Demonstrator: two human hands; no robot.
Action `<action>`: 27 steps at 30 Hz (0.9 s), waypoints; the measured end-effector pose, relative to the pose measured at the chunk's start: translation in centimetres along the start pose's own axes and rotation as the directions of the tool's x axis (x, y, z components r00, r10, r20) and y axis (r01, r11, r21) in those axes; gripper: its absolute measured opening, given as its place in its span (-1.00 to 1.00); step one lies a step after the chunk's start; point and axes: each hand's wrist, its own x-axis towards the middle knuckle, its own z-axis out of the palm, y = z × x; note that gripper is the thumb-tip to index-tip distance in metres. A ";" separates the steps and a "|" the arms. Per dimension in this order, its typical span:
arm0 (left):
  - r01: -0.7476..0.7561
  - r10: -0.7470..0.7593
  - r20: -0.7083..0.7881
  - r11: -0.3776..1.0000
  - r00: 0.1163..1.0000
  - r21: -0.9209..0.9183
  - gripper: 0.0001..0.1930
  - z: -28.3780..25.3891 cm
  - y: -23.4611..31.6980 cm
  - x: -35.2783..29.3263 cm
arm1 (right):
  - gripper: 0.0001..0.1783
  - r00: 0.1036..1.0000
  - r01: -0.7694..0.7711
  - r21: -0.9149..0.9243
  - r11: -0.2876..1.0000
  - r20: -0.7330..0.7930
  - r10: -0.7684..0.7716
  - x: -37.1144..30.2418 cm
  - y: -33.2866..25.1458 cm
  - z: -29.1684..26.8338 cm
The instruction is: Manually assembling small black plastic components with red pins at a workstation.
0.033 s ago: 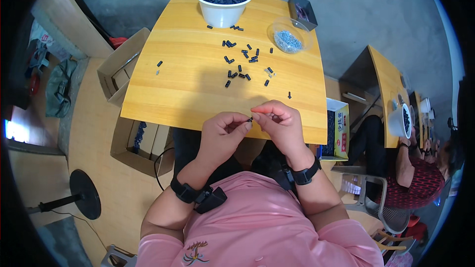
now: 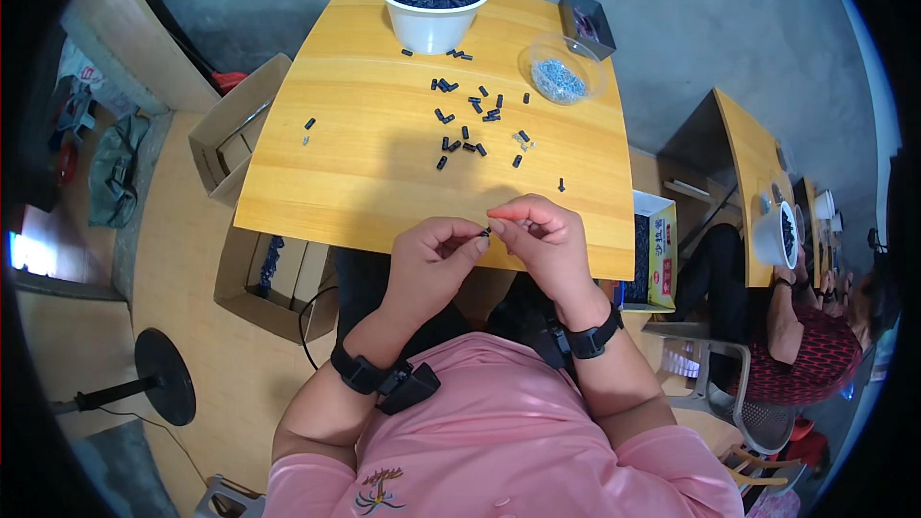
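Note:
Over the table's near edge, my two hands meet fingertip to fingertip. My left hand [image 2: 434, 261] is closed in a pinch on a small black cylindrical piece [image 2: 485, 232], of which only a bit shows. My right hand [image 2: 545, 245] is closed too, thumb and index fingertip pressed together against that piece; whatever lies between them is hidden. Beyond the hands, several loose black cylindrical pieces [image 2: 465, 132] are scattered on the wooden table [image 2: 336, 182]. A few tiny metal bits [image 2: 519, 140] lie among them. One black piece [image 2: 561, 184] sits apart, right of my hands.
At the table's far side stands a white tub [image 2: 432, 29] heaped with black pieces. Beside it are a clear bowl [image 2: 559, 80] of small bluish metal parts and a dark tray [image 2: 587, 24]. Cardboard boxes [image 2: 273, 273] flank the table. Another person [image 2: 801, 336] sits at the right.

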 end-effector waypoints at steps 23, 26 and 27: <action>-0.229 0.282 -0.093 0.899 0.955 0.374 -0.93 0.6 2.0 -0.2 | -0.88 0.975 0.163 -0.092 0.982 -0.138 -0.174 -0.9 0.5 1.9; -0.240 0.301 -0.099 0.887 0.948 0.395 -0.94 0.6 1.8 -0.1 | -0.87 0.975 0.170 -0.081 0.982 -0.134 -0.180 -0.9 0.8 2.1; -0.237 0.302 -0.108 0.885 0.947 0.402 -0.94 0.6 1.7 -0.1 | -0.87 0.976 0.166 -0.065 0.984 -0.133 -0.174 -0.9 0.8 2.1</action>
